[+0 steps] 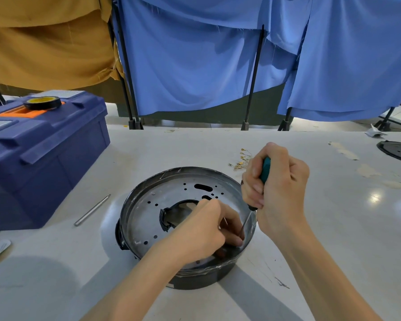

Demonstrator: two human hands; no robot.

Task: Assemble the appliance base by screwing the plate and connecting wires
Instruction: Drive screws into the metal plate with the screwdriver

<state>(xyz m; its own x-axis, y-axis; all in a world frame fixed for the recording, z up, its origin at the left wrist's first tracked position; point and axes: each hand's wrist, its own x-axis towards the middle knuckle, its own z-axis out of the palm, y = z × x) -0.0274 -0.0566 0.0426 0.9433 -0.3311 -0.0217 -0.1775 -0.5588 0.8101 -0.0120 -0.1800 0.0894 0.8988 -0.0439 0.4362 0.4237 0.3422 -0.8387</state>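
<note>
The left hand [208, 230] reaches into the base [195, 278], which sits on the counter [333, 228] just in front of the person. Its fingers pinch round the tip of the screwdriver [265, 169] at the near right edge of the plate [148, 205]; whether a screw sits under them is hidden. The right hand [280, 188] is wrapped round the teal handle, with the shaft tilted. At that tilt the tip may slip out and jab the left fingers, or drive a screw crooked and spoil the hole. Nothing clamps the base, so hard pressure near its rim could tip or slide it. Just beyond, loose terminals [241, 159] lie near the right hand and could be knocked and scattered.
</note>
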